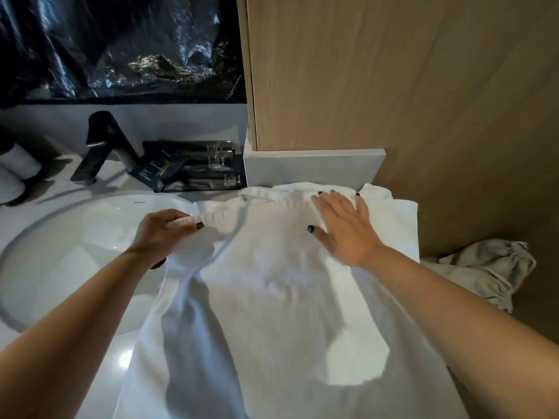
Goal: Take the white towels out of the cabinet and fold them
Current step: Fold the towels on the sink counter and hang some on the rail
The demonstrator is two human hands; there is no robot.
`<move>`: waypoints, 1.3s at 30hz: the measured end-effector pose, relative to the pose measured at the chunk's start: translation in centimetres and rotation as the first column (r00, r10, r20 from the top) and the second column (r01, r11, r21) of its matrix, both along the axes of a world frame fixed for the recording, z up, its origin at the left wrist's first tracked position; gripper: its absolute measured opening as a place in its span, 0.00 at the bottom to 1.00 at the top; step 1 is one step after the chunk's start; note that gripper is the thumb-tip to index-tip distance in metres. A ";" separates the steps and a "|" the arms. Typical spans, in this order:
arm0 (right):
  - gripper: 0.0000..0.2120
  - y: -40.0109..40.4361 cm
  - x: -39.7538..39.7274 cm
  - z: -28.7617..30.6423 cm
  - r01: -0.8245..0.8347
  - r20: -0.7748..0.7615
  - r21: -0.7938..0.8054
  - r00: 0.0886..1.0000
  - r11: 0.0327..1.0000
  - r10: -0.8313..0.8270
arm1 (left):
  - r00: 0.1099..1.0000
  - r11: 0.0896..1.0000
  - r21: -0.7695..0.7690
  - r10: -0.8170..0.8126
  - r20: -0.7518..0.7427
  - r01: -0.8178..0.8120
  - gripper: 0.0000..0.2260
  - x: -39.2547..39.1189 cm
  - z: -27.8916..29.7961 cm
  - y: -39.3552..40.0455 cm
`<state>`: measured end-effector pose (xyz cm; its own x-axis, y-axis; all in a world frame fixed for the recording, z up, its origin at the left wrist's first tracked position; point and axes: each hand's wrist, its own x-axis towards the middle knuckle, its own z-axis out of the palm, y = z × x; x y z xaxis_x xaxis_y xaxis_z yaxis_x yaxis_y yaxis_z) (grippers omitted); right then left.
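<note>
Towel (287,297) bottom beyond frame edge

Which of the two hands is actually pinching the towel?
The left hand, pinching the white towel's ribbed hem by the sink; the right hand lies flat on it, fingers spread.

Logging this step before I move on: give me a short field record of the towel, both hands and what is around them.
towel: white towel spread on the counter, near end hanging toward the camera
left hand: left hand pinches the towel's far left hem
right hand: right hand lies flat, fingers straight, pressing the far edge
under it: another white towel shows at the far right
sink: white basin left of the towel
faucet: black faucet behind the basin
fold state: not yet folded small
</note>
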<state>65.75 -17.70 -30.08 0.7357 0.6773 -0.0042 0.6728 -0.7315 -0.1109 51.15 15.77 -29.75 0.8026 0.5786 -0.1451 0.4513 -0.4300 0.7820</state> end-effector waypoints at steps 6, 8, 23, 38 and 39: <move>0.26 -1.9 3.7 4.3 0.105 -0.149 -0.043 0.983 0.994 -0.110 | 0.995 0.973 0.217 -0.055 -0.086 0.073 0.08 -0.7 1.0 0.5; 0.24 -3.3 4.4 5.6 0.127 -0.201 -0.077 0.969 0.989 -0.140 | 0.998 0.952 0.300 -0.045 -0.045 0.056 0.08 -0.9 1.5 1.0; 0.14 -7.8 -1.2 10.1 0.210 0.338 0.052 0.916 0.976 -0.215 | 0.992 0.818 0.571 -0.116 0.047 0.069 0.10 -2.9 7.9 3.2; 0.15 -13.2 -16.3 6.6 0.299 0.313 0.007 0.906 0.954 -0.286 | 0.796 0.681 0.641 -0.580 0.174 0.356 0.10 -19.3 4.9 -0.8; 0.16 -13.5 -17.0 6.1 0.315 0.293 -0.029 0.910 0.949 -0.293 | 0.804 0.690 0.625 -0.572 0.164 0.364 0.10 -20.1 4.4 -1.1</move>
<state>48.73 -31.22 -24.01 0.8839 0.4265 0.1920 0.4119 -0.9043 0.1124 31.06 14.63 -25.31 0.9240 0.0045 0.3823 -0.1618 -0.9014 0.4016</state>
